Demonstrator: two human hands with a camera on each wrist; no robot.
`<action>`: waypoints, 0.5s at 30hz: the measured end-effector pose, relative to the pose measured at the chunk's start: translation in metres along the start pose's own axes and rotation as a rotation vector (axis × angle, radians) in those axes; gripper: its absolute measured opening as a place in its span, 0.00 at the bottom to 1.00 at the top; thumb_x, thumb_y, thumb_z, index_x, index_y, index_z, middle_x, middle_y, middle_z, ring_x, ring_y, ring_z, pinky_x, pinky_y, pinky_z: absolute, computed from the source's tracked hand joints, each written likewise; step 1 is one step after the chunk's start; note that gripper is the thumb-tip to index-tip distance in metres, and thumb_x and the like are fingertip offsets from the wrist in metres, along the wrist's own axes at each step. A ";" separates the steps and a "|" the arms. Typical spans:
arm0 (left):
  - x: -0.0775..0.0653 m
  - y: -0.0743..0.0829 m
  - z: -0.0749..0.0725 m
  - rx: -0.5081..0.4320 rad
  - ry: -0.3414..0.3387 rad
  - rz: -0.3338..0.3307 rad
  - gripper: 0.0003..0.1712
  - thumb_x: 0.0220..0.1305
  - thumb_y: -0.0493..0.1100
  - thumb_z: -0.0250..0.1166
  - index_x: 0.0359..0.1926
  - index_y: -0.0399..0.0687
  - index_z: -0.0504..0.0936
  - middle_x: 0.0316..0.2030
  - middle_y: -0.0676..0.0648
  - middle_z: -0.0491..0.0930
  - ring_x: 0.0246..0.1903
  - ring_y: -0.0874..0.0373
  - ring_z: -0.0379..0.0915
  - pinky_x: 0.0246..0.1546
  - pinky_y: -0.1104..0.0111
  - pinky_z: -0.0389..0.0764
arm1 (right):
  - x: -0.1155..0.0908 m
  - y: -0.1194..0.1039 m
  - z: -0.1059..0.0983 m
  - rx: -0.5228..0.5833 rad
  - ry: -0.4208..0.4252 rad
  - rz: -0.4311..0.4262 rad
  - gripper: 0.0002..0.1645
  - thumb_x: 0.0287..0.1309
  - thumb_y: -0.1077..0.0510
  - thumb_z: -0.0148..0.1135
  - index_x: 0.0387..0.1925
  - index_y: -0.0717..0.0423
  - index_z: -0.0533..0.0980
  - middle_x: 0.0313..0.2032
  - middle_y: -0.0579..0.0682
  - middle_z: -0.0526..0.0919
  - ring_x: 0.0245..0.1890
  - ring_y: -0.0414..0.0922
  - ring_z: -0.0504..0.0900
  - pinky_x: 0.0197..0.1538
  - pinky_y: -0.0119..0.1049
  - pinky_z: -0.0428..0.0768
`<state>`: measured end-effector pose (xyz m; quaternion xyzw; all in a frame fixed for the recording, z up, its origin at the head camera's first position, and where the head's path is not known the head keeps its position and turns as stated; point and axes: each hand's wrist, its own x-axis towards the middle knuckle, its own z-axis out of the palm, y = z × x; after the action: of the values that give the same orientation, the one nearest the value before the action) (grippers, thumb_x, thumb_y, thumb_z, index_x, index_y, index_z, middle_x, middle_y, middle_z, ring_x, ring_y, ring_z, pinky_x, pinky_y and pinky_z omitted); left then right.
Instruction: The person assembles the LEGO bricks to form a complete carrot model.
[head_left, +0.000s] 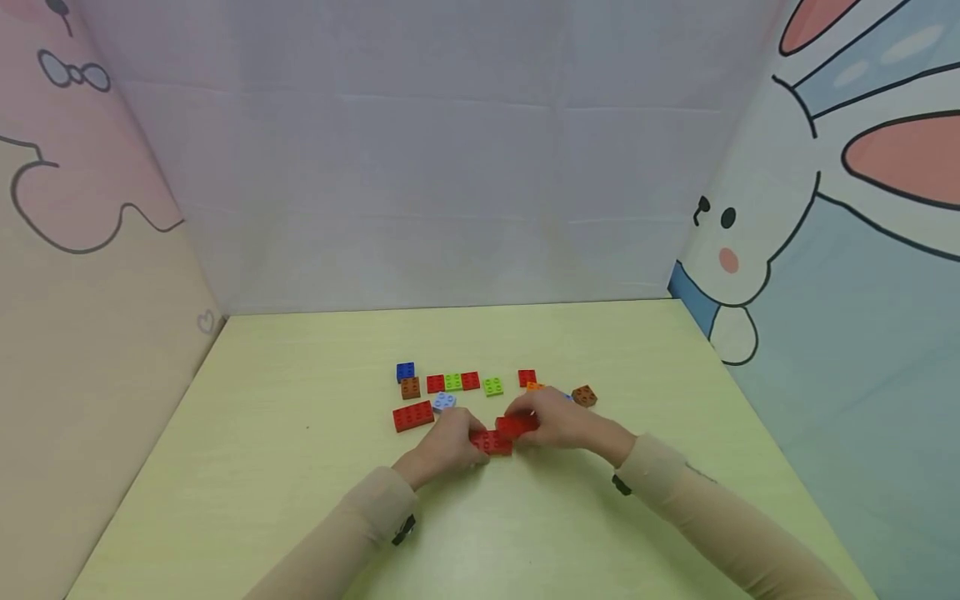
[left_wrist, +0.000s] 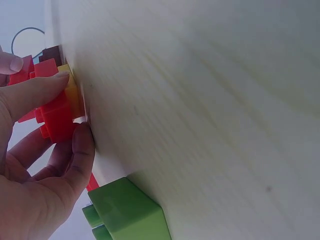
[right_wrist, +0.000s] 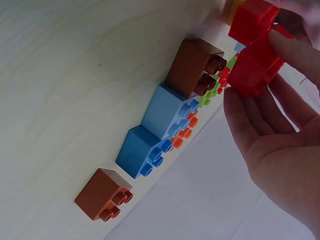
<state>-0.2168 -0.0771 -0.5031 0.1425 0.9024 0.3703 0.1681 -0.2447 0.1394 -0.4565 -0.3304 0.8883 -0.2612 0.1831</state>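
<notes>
My left hand (head_left: 448, 442) grips a red toy brick (head_left: 492, 442) low over the table, thumb on one side and fingers on the other. In the left wrist view a yellow brick (left_wrist: 73, 95) shows on the table side of that red brick (left_wrist: 59, 117); whether they are joined I cannot tell. Between thumb and fingers, my right hand (head_left: 562, 419) holds a second red brick (head_left: 516, 427), slightly higher and overlapping the right end of the first. The right wrist view shows this brick (right_wrist: 247, 72) close against the left hand's red brick (right_wrist: 252, 22).
Loose bricks lie behind the hands: a long red one (head_left: 413, 416), light blue (head_left: 444, 402), brown (head_left: 410, 388), dark blue (head_left: 405, 371), green (head_left: 492, 387), and another brown (head_left: 584, 396) at right. Blue bricks (right_wrist: 167, 112) sit near the right hand.
</notes>
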 end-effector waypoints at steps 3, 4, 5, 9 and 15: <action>0.001 -0.001 0.000 0.002 -0.003 -0.006 0.16 0.46 0.39 0.77 0.38 0.40 0.87 0.31 0.53 0.77 0.33 0.55 0.69 0.29 0.67 0.74 | 0.001 -0.001 0.003 -0.015 -0.007 -0.004 0.19 0.51 0.58 0.72 0.47 0.49 0.81 0.40 0.38 0.80 0.40 0.39 0.75 0.42 0.34 0.75; 0.001 0.000 0.000 0.001 -0.005 -0.009 0.16 0.46 0.40 0.77 0.39 0.40 0.87 0.32 0.53 0.77 0.34 0.55 0.69 0.30 0.66 0.74 | 0.001 -0.001 0.003 -0.019 -0.008 -0.009 0.19 0.51 0.58 0.72 0.47 0.50 0.81 0.40 0.38 0.80 0.40 0.38 0.75 0.42 0.34 0.75; 0.001 0.000 0.000 0.004 -0.004 -0.010 0.17 0.46 0.40 0.77 0.39 0.40 0.87 0.33 0.53 0.78 0.35 0.55 0.69 0.32 0.66 0.74 | 0.001 0.000 0.004 -0.024 -0.009 -0.015 0.20 0.51 0.58 0.72 0.48 0.50 0.81 0.41 0.38 0.80 0.41 0.38 0.75 0.43 0.34 0.75; 0.001 0.000 0.000 -0.003 -0.006 -0.008 0.16 0.46 0.39 0.77 0.39 0.41 0.87 0.32 0.54 0.78 0.34 0.56 0.70 0.31 0.67 0.74 | 0.003 -0.001 0.008 -0.028 -0.021 -0.030 0.21 0.52 0.58 0.71 0.50 0.50 0.80 0.43 0.38 0.80 0.41 0.37 0.75 0.44 0.33 0.75; 0.001 0.000 0.000 -0.010 -0.010 -0.007 0.15 0.46 0.38 0.77 0.38 0.41 0.87 0.28 0.54 0.78 0.33 0.55 0.70 0.28 0.67 0.75 | 0.005 -0.005 0.010 -0.033 -0.024 -0.050 0.21 0.52 0.60 0.70 0.50 0.50 0.80 0.42 0.38 0.80 0.39 0.37 0.75 0.42 0.32 0.76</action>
<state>-0.2174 -0.0766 -0.5036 0.1402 0.9003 0.3733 0.1744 -0.2407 0.1297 -0.4627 -0.3589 0.8816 -0.2469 0.1818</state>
